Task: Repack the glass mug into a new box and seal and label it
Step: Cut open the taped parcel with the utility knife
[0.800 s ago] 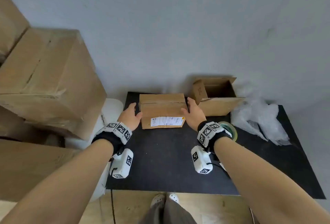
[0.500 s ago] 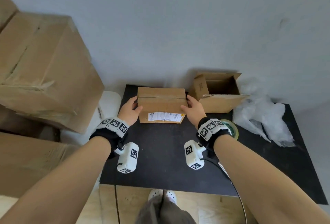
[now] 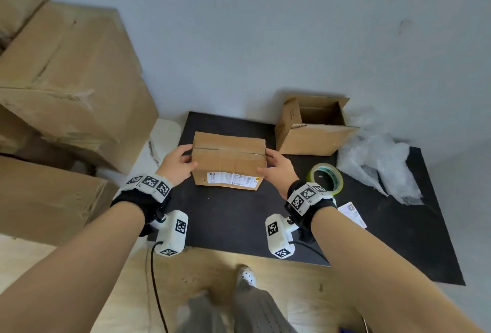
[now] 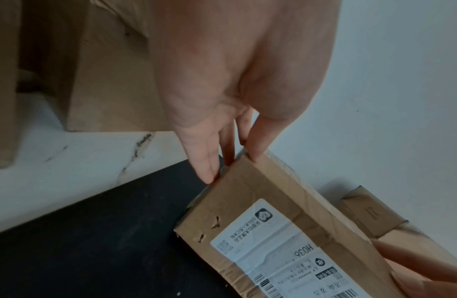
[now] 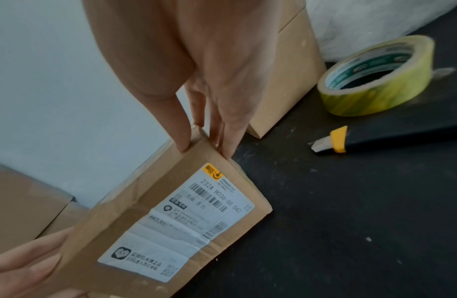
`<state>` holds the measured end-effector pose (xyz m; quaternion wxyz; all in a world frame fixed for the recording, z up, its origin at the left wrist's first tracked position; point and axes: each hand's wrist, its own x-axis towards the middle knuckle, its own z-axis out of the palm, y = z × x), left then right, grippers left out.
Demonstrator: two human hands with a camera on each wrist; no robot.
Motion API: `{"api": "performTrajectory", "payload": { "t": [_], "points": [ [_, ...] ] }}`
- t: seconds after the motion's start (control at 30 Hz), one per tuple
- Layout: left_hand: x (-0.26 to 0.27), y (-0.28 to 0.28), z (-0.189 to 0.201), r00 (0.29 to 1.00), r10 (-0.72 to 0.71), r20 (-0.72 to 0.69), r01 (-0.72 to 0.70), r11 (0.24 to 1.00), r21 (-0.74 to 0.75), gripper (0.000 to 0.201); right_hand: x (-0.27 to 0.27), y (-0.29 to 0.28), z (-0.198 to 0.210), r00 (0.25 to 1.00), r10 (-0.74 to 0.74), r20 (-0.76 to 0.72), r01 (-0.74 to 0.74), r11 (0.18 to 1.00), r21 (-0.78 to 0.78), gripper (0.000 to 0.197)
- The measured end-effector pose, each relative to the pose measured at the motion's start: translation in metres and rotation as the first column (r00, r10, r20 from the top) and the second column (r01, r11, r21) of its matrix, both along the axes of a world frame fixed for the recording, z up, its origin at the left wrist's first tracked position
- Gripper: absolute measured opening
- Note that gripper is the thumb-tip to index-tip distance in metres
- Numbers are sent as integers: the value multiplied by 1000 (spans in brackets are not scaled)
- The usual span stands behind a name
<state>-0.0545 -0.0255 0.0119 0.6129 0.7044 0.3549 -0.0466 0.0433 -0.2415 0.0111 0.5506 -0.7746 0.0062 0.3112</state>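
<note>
From the head view we see our left hand (image 3: 176, 166) and right hand (image 3: 277, 170) clasping the two ends of the sealed box (image 3: 229, 161), which sits on the black mat (image 3: 225, 223) at about 12 o'clock from us, its shipping label (image 3: 232, 178) on the face toward us. The empty open box (image 3: 313, 126) stands at 1 o'clock beside it, the tape roll (image 3: 327, 179) at 2 o'clock near our right wrist, crumpled bubble wrap (image 3: 380, 165) farther out at 2 o'clock, and a spare label (image 3: 352, 214) lies at 3 o'clock. Large cartons (image 3: 71, 80) are stacked at 10 o'clock. The glass mug is not visible; we judge it is inside the sealed box. In the left wrist view, our fingers (image 4: 209, 161) run down the end of the box and the thumb presses on its top edge, only lightly curled. In the right wrist view, our fingers (image 5: 224, 139) likewise bear on the other end with the thumb on top, and a utility knife (image 5: 375, 141) lies at 3 o'clock below the tape. The grip is a squeeze between two hands, so uneven pressure could let the box slip or tip, jarring the glass within. If we cut the tape seam next, a deep blade could reach the contents.
</note>
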Motion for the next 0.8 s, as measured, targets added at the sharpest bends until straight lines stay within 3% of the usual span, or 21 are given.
{"api": "performTrajectory", "payload": {
  "t": [0.4,0.67,0.8],
  "points": [
    [-52,2,-12,993,-116,-17,116,993,11,52,-71,-7,-2,997,-43,62,48,995,-85,61],
    [-58,-5,-17,981,-191,-36,194,965,178,50,-82,-13,-3,996,-63,59,71,987,-143,62],
    [-63,-9,-15,966,-248,-67,256,915,311,52,-86,-15,-4,994,-35,103,54,981,-184,62]
  ]
}}
